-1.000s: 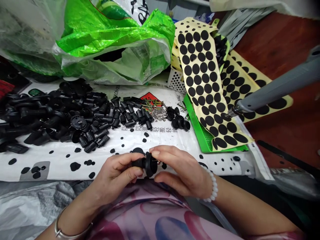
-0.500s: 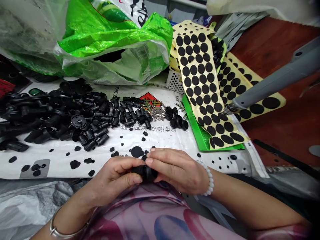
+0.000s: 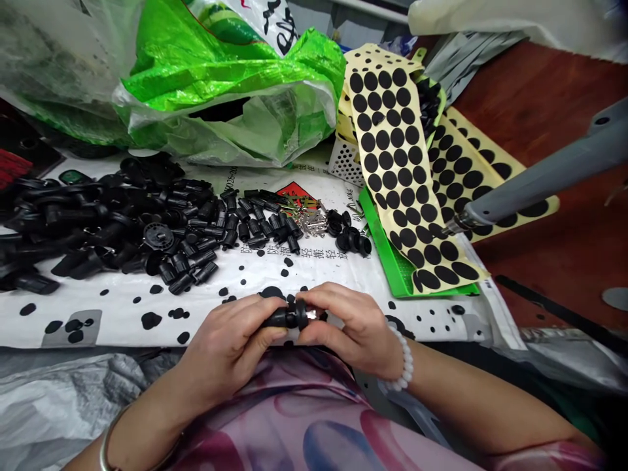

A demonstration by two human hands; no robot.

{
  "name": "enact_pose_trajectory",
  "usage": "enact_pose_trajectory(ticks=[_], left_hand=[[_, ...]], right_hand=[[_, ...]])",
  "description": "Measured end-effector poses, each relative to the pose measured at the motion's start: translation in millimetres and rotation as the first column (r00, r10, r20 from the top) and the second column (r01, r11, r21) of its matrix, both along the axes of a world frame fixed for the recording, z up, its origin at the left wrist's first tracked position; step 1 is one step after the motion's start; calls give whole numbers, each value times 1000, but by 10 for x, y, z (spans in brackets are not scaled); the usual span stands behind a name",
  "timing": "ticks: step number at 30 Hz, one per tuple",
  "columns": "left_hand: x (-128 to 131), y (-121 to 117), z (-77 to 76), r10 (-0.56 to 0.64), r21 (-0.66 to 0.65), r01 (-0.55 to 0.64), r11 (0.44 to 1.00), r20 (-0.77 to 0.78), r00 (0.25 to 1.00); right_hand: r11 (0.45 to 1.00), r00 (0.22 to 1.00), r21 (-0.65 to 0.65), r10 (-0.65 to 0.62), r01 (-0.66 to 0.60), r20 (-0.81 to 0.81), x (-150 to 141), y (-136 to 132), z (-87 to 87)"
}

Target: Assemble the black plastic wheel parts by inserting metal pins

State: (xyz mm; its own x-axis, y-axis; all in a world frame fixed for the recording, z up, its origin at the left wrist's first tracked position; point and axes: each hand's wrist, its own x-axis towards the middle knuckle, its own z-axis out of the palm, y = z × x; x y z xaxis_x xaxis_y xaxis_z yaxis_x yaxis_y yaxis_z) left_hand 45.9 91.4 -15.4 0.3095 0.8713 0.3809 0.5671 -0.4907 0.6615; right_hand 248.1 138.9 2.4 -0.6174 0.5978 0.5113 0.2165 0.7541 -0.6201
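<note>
My left hand (image 3: 238,343) is closed in a pinch on a black plastic sleeve (image 3: 277,318), held above the near edge of the bench. Touching the end of the sleeve is a black round collar (image 3: 300,314), with a shiny metal piece (image 3: 311,315) showing at its right side. The thumb and fingers of my right hand (image 3: 353,327) are closed around the collar and metal piece. My right fingers partly hide that end. Beyond both hands lie a heap of black plastic parts (image 3: 118,222), some small metal pins or screws (image 3: 309,219) and several small black caps (image 3: 350,239).
A green plastic bag (image 3: 235,85) stands at the back. To the right, sheets of black round stickers (image 3: 392,157) lie over a green tray (image 3: 392,268) and a white perforated basket (image 3: 346,160). A grey screwdriver-like tool (image 3: 530,176) juts in from the right.
My right fingers were laid over the black part; now they pinch its right end, and the shiny metal piece shows between them. My left hand keeps its hold. The view has shifted slightly.
</note>
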Motion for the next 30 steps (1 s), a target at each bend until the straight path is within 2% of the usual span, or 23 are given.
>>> enact_pose_trajectory(ticks=[3, 5, 9, 13, 18, 21, 24, 27, 30], left_hand=[[-2, -1, -39, 12, 19, -12, 1000, -12, 1000], [0, -3, -48, 15, 11, -16, 1000, 31, 999], [5, -15, -31, 4, -68, 8, 998, 161, 987], [3, -30, -43, 52, -169, -5, 986, 271, 961], [20, -24, -52, 137, -361, 29, 932, 425, 895], [35, -1, -31, 226, -522, 144, 841, 581, 782], [41, 33, -39, 299, -565, 288, 773, 725, 620], [61, 64, -70, 298, -522, 345, 780, 795, 529], [131, 80, -84, 313, -516, 269, 813, 777, 546]], right_hand=[[992, 999, -124, -30, 31, 10, -17, -12, 14], [990, 999, -139, -31, 34, 20, -22, -17, 17], [999, 999, -14, 46, -45, 23, -29, -3, 7], [990, 993, 93, 102, -107, 61, -44, 57, 1], [976, 979, 101, 182, -191, 90, -74, 205, 78], [983, 983, 16, 184, -184, 10, -101, 273, 118], [962, 977, -212, 143, -175, -161, -131, 255, 68], [879, 950, -441, 40, -181, -310, -159, 155, -38], [859, 945, -505, -90, -86, -315, -214, 30, -96]])
